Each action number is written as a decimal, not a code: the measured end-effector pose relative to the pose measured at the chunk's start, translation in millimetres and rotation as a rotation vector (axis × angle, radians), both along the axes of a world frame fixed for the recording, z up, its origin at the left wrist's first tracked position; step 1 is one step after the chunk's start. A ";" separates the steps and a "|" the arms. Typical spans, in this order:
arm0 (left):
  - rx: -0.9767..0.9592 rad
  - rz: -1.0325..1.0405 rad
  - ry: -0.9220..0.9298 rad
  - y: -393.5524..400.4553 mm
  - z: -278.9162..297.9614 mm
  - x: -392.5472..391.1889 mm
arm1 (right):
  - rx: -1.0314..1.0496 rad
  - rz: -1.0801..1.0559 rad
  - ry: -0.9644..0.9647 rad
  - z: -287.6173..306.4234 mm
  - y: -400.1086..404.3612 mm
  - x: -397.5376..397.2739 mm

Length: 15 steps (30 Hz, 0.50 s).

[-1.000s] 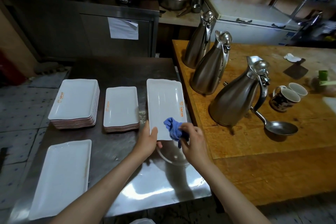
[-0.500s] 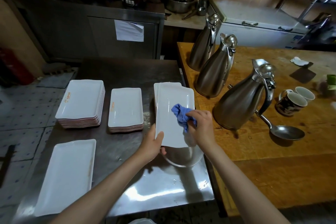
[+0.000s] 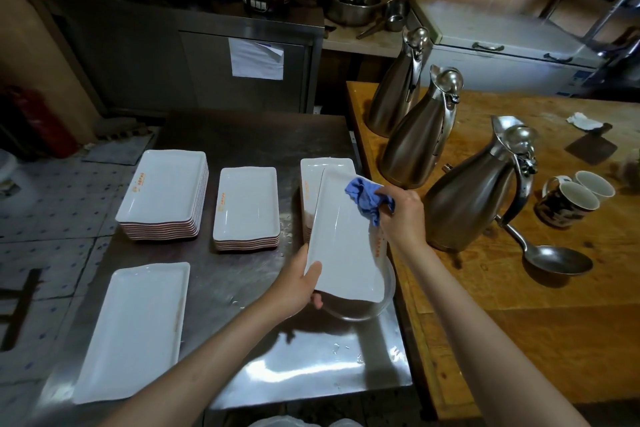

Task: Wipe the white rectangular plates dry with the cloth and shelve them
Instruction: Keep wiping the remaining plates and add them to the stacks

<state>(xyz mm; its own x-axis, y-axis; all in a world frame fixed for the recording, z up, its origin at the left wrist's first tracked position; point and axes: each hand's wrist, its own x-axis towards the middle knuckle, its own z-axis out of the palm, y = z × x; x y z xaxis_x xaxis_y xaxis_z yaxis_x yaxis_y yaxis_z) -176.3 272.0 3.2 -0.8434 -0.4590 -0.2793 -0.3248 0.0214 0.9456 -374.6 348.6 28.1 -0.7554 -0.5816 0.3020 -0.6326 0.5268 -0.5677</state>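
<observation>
My left hand [image 3: 300,284] grips the near corner of a long white rectangular plate [image 3: 341,246], held tilted above the steel table [image 3: 242,340]. My right hand [image 3: 403,215] presses a crumpled blue cloth [image 3: 365,196] against the plate's far right part. Under the lifted plate lies another long plate [image 3: 310,172] of the same kind. Two stacks of white plates stand further left, a tall one [image 3: 164,191] and a lower one [image 3: 247,206]. A single long plate [image 3: 136,329] lies at the near left.
A round glass dish [image 3: 375,305] sits under the held plate's near end. On the wooden table [image 3: 519,322] to the right stand three steel jugs [image 3: 467,198], two mugs [image 3: 571,201] and a ladle [image 3: 554,262]. A steel cabinet [image 3: 207,55] stands behind.
The top long plate has been lifted off the pile and tilted up in my left hand. My right hand with the cloth has slid from its near end toward its far right part.
</observation>
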 end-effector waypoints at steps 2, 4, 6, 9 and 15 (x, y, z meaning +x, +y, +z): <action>0.018 -0.029 -0.016 -1.3 0.8 0.8 | -0.036 -0.024 -0.023 -0.1 -2.1 0.9; 0.039 -0.059 -0.027 -2.6 1.9 1.7 | -0.077 -0.054 -0.056 -0.9 -4.2 0.8; 0.057 -0.077 -0.040 -4.1 3.5 1.9 | -0.073 -0.057 -0.069 -2.7 -6.1 0.7; 0.064 -0.113 -0.054 -6.4 5.7 2.1 | -0.082 -0.038 -0.089 -3.9 -10.1 2.3; 0.067 -0.149 -0.056 -7.5 9.3 4.1 | -0.114 0.032 -0.136 0.0 -17.1 9.5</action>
